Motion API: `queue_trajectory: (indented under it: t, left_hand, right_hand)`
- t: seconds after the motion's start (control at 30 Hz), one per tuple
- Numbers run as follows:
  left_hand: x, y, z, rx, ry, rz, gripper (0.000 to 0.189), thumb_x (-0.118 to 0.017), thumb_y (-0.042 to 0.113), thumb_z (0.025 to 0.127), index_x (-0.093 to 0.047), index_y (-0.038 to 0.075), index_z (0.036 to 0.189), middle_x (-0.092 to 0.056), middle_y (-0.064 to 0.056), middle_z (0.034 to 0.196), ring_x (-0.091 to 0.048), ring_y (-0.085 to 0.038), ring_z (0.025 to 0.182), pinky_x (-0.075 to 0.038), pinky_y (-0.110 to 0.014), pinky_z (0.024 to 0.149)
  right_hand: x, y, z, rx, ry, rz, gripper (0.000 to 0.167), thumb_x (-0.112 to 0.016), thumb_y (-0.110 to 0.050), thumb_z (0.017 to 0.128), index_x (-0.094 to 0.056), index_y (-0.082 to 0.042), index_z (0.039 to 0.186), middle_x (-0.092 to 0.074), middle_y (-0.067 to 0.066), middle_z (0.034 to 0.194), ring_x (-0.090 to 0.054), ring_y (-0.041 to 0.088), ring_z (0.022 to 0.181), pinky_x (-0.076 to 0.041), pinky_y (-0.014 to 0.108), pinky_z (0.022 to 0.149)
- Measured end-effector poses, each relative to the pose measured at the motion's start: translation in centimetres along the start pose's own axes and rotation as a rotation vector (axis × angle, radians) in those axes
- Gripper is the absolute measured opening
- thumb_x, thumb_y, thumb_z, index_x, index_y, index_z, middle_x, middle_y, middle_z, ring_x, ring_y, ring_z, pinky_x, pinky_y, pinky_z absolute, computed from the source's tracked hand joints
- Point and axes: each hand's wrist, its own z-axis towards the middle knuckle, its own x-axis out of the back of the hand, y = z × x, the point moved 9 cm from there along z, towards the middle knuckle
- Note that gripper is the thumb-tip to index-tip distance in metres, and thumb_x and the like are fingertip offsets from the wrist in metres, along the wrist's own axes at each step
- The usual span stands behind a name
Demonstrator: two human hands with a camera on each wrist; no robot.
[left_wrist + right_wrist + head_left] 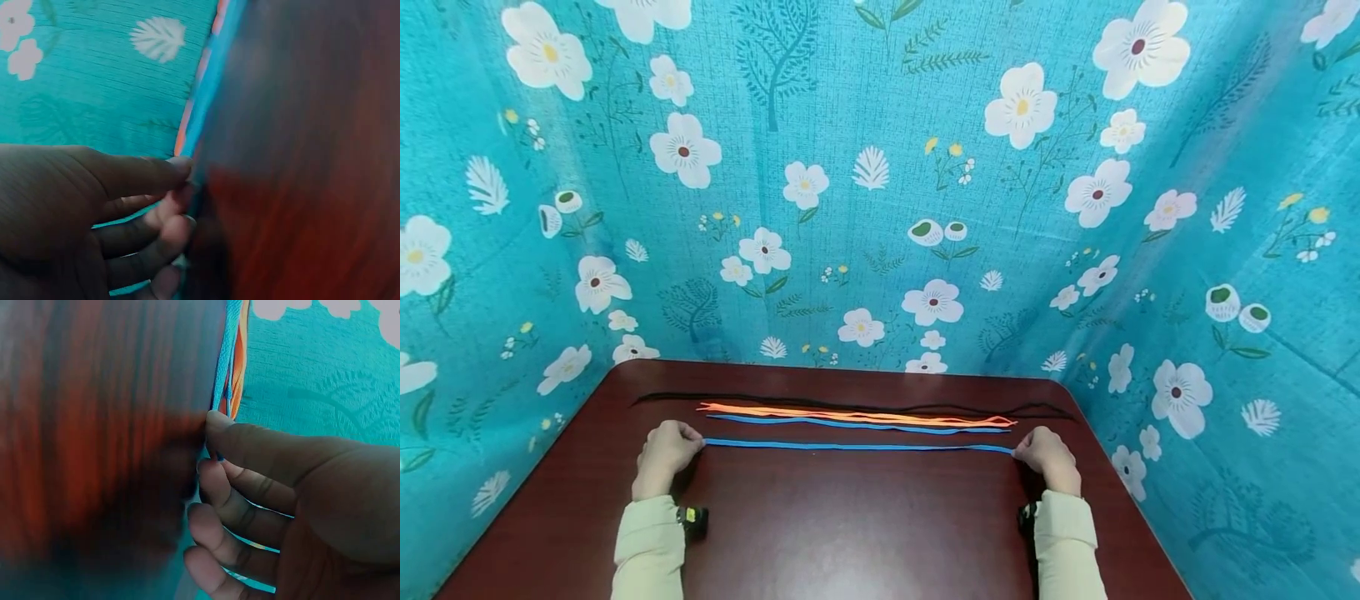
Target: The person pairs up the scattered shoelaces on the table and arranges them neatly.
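A flat blue shoelace-like cord (850, 447) stretches straight from side to side in the head view. My left hand (667, 454) pinches its left end between thumb and fingertips. At the other end, my right hand (1048, 457) does the same. The right wrist view shows the cord's woven surface (227, 359) running up from the thumb tip. In the left wrist view the cord (212, 75) is blurred, with the pinched end partly hidden by the fingers. Whether its middle touches the table cannot be told.
Beyond the held cord lie another blue cord (752, 420), a bundle of orange cords (850, 415) and a long black cord (715, 395), roughly parallel. They rest on a dark reddish-brown table (857, 517). Flowered turquoise cloth (865, 242) hangs behind and at both sides.
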Motion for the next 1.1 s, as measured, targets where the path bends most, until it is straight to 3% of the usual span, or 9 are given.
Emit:
queue_trajectory:
  t: [0.13,0.37,0.67,1.1]
  left_hand:
    - [0.0,-0.1,0.7,-0.040,-0.021,0.021,0.012,-0.068,0.013,0.094,-0.073,0.004,0.086,-0.068,-0.015,0.089,-0.062,-0.030,0.080,-0.049,-0.048,0.065]
    - [0.3,0.9,2.2,-0.108,-0.027,0.071,0.014,-0.061,0.008,0.094,-0.070,0.003,0.085,-0.063,-0.012,0.080,-0.057,-0.026,0.073,-0.045,-0.040,0.060]
    - [-0.2,0.7,3.5,-0.079,-0.012,0.064,0.009,-0.063,0.010,0.094,-0.069,0.005,0.089,-0.067,-0.016,0.090,-0.060,-0.030,0.079,-0.047,-0.048,0.065]
    - [-0.4,1.2,4.4,-0.120,-0.001,0.080,0.006,-0.068,0.009,0.093,-0.073,0.004,0.092,-0.070,-0.016,0.093,-0.062,-0.030,0.079,-0.049,-0.051,0.066]
  right_hand:
    - [0.0,-0.5,0.7,0.026,-0.013,-0.005,0.038,-0.069,-0.013,0.089,-0.052,-0.017,0.055,-0.045,-0.002,0.054,-0.048,0.018,0.055,-0.038,0.034,0.054]
    - [-0.1,-1.0,2.0,0.073,-0.015,-0.015,0.032,-0.067,-0.013,0.091,-0.057,-0.014,0.061,-0.048,-0.002,0.058,-0.049,0.016,0.057,-0.038,0.031,0.053]
    - [-0.2,-1.3,3.5,0.135,-0.019,0.006,0.017,-0.071,-0.010,0.088,-0.067,-0.007,0.071,-0.058,0.002,0.067,-0.053,0.018,0.063,-0.042,0.032,0.057]
    - [0.0,-1.5,4.1,0.154,-0.038,0.004,0.014,-0.066,-0.005,0.093,-0.067,-0.005,0.079,-0.059,0.007,0.074,-0.054,0.021,0.068,-0.044,0.032,0.061]
